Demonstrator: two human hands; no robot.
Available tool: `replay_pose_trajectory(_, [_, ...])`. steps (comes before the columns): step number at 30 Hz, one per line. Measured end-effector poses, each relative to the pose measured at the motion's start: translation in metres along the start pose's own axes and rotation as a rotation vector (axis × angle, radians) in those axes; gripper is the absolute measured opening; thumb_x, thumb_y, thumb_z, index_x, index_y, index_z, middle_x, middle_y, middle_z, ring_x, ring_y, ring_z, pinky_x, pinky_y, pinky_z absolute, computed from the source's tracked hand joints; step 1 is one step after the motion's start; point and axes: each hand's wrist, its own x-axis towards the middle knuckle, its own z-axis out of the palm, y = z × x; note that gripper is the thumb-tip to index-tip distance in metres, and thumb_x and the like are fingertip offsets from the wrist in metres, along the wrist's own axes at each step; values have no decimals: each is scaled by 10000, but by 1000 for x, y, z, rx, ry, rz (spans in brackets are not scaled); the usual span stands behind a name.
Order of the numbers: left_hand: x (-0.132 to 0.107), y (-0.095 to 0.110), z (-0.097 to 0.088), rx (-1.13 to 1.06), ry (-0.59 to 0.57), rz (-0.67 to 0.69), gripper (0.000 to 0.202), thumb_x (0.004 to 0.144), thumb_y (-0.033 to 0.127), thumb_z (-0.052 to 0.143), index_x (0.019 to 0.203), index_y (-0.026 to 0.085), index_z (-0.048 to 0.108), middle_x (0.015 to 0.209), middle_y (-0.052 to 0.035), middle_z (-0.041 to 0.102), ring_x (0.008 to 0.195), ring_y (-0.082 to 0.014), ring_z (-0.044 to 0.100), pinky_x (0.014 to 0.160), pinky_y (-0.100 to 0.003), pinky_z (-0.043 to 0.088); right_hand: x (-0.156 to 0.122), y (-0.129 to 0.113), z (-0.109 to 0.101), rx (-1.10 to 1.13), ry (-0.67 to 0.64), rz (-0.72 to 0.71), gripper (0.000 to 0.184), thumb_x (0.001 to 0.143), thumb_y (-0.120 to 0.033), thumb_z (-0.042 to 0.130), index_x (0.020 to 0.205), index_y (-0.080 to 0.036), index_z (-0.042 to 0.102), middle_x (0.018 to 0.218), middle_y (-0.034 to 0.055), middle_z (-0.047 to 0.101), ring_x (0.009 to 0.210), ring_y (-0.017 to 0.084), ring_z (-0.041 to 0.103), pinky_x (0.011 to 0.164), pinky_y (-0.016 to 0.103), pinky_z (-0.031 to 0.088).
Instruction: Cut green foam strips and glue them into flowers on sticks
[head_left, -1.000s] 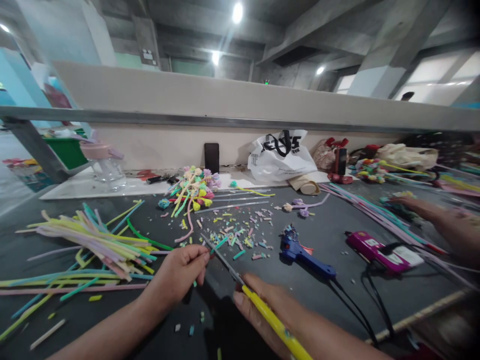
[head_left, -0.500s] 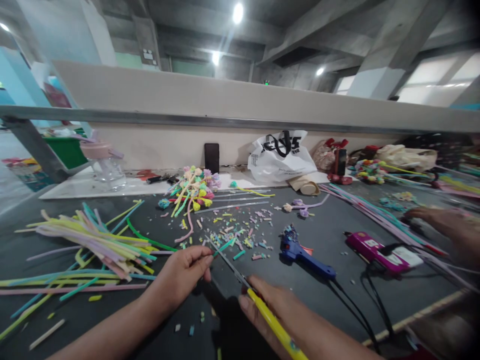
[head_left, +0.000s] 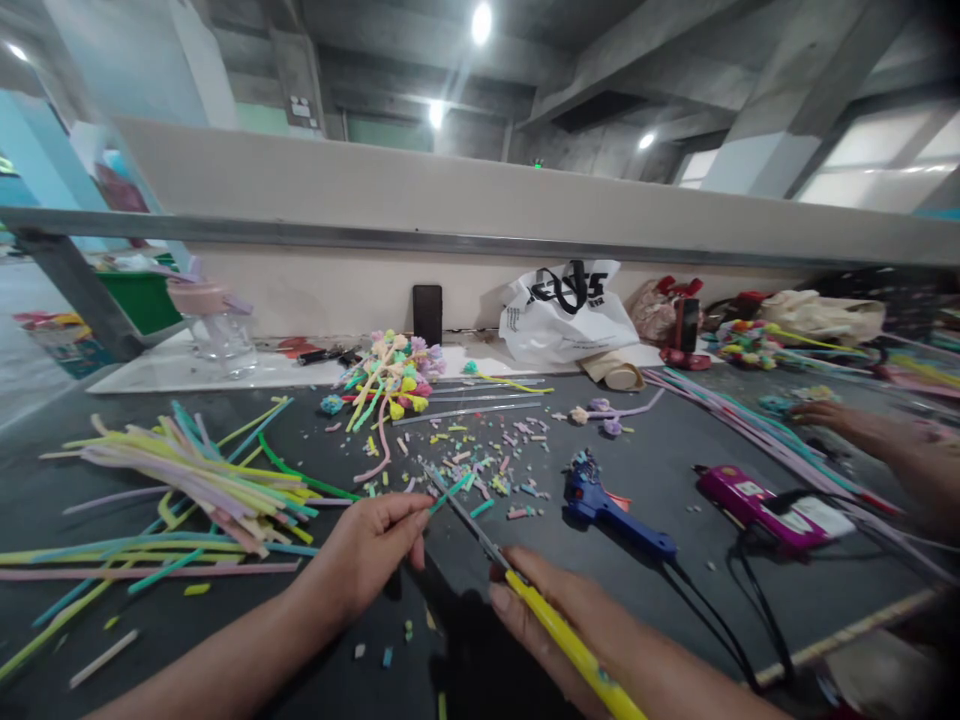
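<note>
My left hand (head_left: 382, 535) pinches a short teal pipe cleaner (head_left: 454, 490) between thumb and fingertips. Its free end points up and to the right. My right hand (head_left: 544, 590) is wrapped round the yellow handle of a pair of scissors (head_left: 559, 625). The narrow metal blades reach up and left and cross the pipe cleaner just past my left fingertips; whether they touch it I cannot tell. Small cut pieces (head_left: 491, 470) in many colours lie scattered on the dark table beyond both hands. A heap of long pastel pipe cleaners (head_left: 202, 480) lies to the left.
A blue glue gun (head_left: 619, 515) and a magenta device (head_left: 765, 510) with black cables lie to the right. Behind stand a bunch of fuzzy flowers (head_left: 394, 370), a phone (head_left: 427, 315), a white bag (head_left: 566, 315) and a clear bottle (head_left: 217, 335). A co-worker's hand (head_left: 847, 425) is at far right.
The scissor blades and the teal pipe cleaner now cross, with more of the pipe cleaner showing past the blades. The co-worker's hand has shifted slightly. The whole view has moved a little.
</note>
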Motion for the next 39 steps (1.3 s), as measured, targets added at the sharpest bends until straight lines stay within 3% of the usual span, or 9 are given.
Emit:
replay_pose_trajectory(4, [0, 0, 0, 7, 6, -8, 341, 767, 409, 443, 598, 164, 612, 449, 43, 484, 400, -79, 321, 451, -193, 323, 1, 1, 2, -32, 22, 6, 305, 851, -440, 373, 746, -183, 502, 606, -16, 501, 526, 99, 392, 480, 224, 287])
replay_pose_trajectory(11, [2, -5, -1, 68, 1, 71, 392, 792, 364, 409, 473, 170, 530, 475, 34, 478, 493, -100, 413, 622, -227, 374, 1, 0, 3, -44, 8, -8, 289, 843, -423, 384, 776, -180, 526, 610, -9, 528, 514, 92, 400, 475, 222, 289])
replay_pose_trajectory(21, [0, -5, -1, 82, -15, 109, 401, 807, 345, 385, 464, 173, 503, 514, 24, 489, 541, -117, 452, 594, -219, 345, 0, -4, -1, -69, -36, -3, 296, 854, -417, 359, 825, -180, 534, 636, 4, 533, 539, 110, 423, 492, 238, 307])
replay_pose_trajectory(34, [1, -2, -1, 79, -40, 96, 357, 809, 340, 396, 534, 163, 538, 512, 29, 497, 530, -107, 447, 585, -205, 343, -1, 5, 9, -3, 129, -78, 253, 832, -377, 387, 699, -182, 480, 570, -33, 449, 491, 88, 369, 450, 216, 289])
replay_pose_trajectory(39, [2, -2, -3, 98, -54, 74, 289, 788, 349, 430, 617, 171, 580, 510, 39, 519, 505, -104, 438, 546, -199, 337, 0, 6, 0, 104, 47, -58, 232, 837, -365, 394, 702, -189, 464, 594, -29, 412, 516, 97, 364, 465, 206, 319])
